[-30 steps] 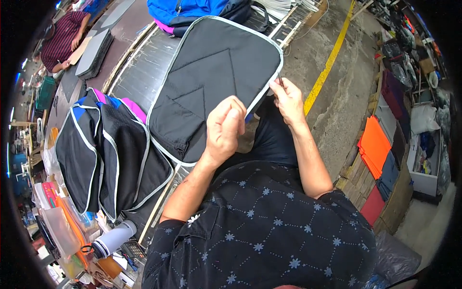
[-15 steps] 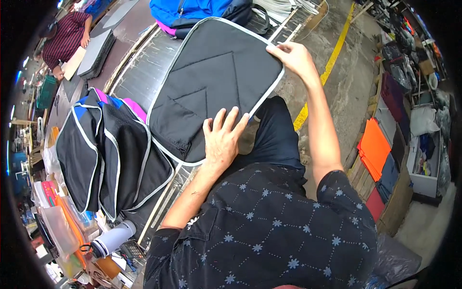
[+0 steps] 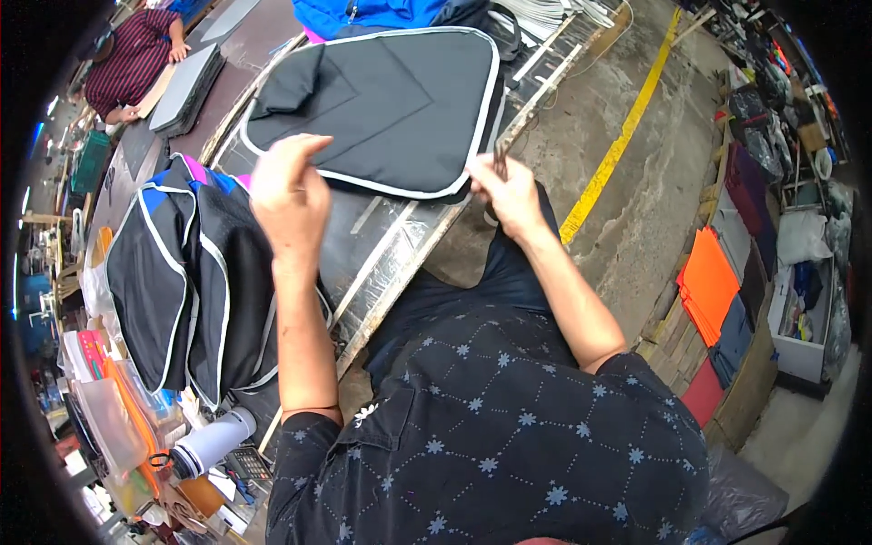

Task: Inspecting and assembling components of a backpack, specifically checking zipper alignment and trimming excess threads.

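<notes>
A black padded fabric panel (image 3: 381, 104) with pale grey edge binding lies across the table edge. It has stitched angled lines and a bunched dark flap at its far left end. Above the panel's near left edge is my left hand (image 3: 292, 204), raised and blurred; its fingers look bent, their grip unclear. My right hand (image 3: 513, 195) is closed at the panel's near right corner, fingertips by the binding. A small dark tool (image 3: 500, 163) pokes up from its fingers, its kind too small to make out.
Black bag pieces (image 3: 222, 291) with grey binding hang over the table at left. A blue backpack (image 3: 381, 14) lies behind the panel. A bottle (image 3: 218, 440) and plastic bins (image 3: 109, 427) stand near left. Another person (image 3: 132, 68) works at far left. Orange sheets (image 3: 708, 286) lie at right.
The panel has turned and now lies flatter and farther away on the table. My left hand has lifted off it and moved left; my right hand has come nearer, a dark tool now showing in it.
</notes>
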Available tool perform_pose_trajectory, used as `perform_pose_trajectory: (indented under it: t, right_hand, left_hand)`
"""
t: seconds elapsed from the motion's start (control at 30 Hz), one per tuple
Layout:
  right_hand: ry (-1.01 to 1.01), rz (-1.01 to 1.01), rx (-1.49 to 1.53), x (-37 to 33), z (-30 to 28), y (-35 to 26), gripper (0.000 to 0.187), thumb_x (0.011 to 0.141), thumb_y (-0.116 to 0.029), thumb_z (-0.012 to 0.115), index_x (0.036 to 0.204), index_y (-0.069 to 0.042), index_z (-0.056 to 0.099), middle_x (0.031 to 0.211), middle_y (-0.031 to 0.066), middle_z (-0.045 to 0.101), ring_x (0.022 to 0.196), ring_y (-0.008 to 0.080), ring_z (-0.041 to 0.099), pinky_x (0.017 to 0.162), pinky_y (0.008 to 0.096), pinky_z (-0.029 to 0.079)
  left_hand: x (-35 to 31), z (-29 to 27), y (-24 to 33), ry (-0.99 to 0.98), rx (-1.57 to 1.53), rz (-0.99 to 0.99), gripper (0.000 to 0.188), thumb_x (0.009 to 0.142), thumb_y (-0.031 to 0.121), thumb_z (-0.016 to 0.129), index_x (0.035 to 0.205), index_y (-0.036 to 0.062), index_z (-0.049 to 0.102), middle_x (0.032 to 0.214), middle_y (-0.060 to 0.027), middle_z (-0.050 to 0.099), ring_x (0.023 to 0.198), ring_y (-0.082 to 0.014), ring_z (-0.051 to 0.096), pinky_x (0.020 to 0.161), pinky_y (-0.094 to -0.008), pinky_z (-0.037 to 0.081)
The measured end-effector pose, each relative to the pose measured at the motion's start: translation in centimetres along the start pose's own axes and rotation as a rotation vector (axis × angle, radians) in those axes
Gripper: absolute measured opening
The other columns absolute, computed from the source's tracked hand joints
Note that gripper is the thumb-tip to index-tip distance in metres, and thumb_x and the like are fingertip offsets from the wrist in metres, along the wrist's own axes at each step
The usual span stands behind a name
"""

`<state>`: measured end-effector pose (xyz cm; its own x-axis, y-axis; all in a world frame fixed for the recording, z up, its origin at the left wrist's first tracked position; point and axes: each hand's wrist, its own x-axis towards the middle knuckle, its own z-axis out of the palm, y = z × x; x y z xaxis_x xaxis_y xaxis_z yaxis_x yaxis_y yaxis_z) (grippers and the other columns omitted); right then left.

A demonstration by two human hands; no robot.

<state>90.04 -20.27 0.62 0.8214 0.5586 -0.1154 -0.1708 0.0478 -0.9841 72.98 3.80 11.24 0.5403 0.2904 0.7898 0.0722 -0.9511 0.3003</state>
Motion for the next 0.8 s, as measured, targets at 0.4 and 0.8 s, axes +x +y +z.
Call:
perform_pose_trajectory:
  t: [0.4,0.8]
  right_hand:
    - [-0.01,0.141,0.092,-2.4,2.2,1.4,0.026,0.108,-0.029,0.075,0.108,-0.003,0.073,0.076,-0.005,0.058,0.063,0.0061,0.049,0.06,0.0254,0.043]
    - [-0.242,0.27,0.567,-5.0,4.5,-1.1,0.028,0.119,-0.03,0.056,0.094,-0.019,0.05,0.07,-0.011,0.035,0.054,0.003,0.034,0.066,0.0255,0.045]
  left_hand:
    - [-12.5,6.9,6.4,-0.46,-0.88,-1.153,0.033,0.11,0.031,0.068,0.095,0.0028,0.075,0.083,-0.0048,0.075,0.055,-0.0096,0.057,0.055,-0.0286,0.046]
    - [-11.9,5.2,6.5,-0.1,-1.508,-1.141,0.02,0.111,0.02,0.07,0.105,0.0012,0.072,0.091,-0.0075,0.077,0.058,-0.0059,0.047,0.06,-0.0248,0.041]
